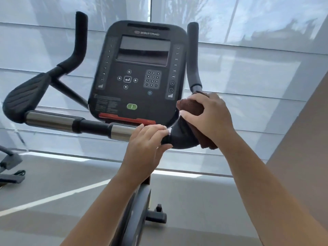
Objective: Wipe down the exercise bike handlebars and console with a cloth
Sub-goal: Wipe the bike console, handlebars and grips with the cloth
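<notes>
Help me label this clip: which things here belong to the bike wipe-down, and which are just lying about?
Job: brown cloth, gripped by the right hand; handlebars, held by the left hand; console.
Lying about: another machine's base at far left; window blinds behind.

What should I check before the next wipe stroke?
1. Grip on cloth: ok, the right hand has its fingers curled round it.
2. Cloth contact: ok, it is pressed onto the right pad.
3. Bike steadied: ok, the left hand grips the bar beside the pad.
4. Console buttons clear of both hands: ok.
5. Console wiped: cannot tell.
6. Left pad wiped: cannot tell.
</notes>
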